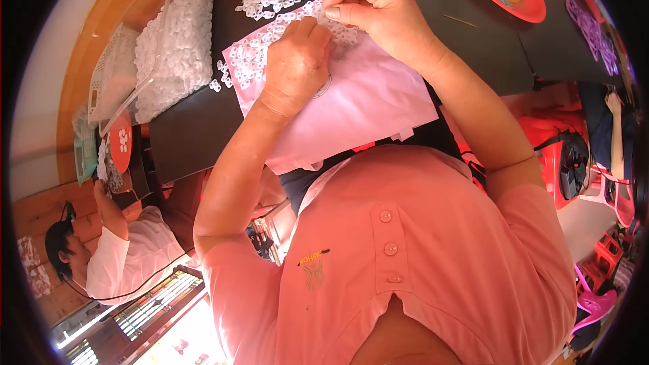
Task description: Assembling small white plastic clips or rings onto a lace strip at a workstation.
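The left hand (296,61) is curled into a loose fist, knuckles pressing on the pink sheet (358,105). The right hand (368,3) pinches a small white plastic piece (323,8) between thumb and fingertips at the sheet's far edge. More white pieces (253,57) lie scattered there on the dark table (196,135). They look light, stiff and slippery, best taken by their rims.

Dark table (196,132), wooden floor (81,54), seemingly red plastic stools (605,253).
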Available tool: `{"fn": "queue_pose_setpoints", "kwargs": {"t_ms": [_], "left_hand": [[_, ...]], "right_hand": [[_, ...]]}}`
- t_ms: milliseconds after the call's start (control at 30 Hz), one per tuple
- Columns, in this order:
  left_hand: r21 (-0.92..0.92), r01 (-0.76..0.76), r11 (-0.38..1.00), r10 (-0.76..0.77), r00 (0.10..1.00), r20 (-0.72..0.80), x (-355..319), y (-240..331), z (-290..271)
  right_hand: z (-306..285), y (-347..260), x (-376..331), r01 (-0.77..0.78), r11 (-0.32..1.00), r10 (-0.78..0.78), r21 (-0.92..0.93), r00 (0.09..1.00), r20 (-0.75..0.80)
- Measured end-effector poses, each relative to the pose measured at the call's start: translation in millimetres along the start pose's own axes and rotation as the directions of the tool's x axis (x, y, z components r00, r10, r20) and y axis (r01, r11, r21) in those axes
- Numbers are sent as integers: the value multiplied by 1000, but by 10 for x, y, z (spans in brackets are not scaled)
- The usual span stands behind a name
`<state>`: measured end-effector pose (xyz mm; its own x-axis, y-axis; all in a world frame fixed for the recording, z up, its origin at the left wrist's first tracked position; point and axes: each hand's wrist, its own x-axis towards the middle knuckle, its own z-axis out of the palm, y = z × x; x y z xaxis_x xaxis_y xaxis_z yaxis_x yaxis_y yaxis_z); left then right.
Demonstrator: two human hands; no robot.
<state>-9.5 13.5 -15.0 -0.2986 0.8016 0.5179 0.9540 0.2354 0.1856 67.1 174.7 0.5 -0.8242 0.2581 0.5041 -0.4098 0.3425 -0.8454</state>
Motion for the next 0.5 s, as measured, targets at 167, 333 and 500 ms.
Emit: {"fn": "queue_pose_setpoints", "kwargs": {"t_ms": [167, 333, 500], "left_hand": [[-720, 518, 461, -560, 799, 217, 36, 42, -100], [-868, 496, 10, -596, 700, 393, 125, 96, -272], [-895, 425, 137, -639, 728, 248, 100, 184, -178]], "right_hand": [[-61, -57, -6, -137, 990, 139, -32, 988, 65], [10, -78, -17, -166, 980, 166, 107, 986, 13], [17, -143, 16, -333, 904, 334, 269, 942, 45]]}}
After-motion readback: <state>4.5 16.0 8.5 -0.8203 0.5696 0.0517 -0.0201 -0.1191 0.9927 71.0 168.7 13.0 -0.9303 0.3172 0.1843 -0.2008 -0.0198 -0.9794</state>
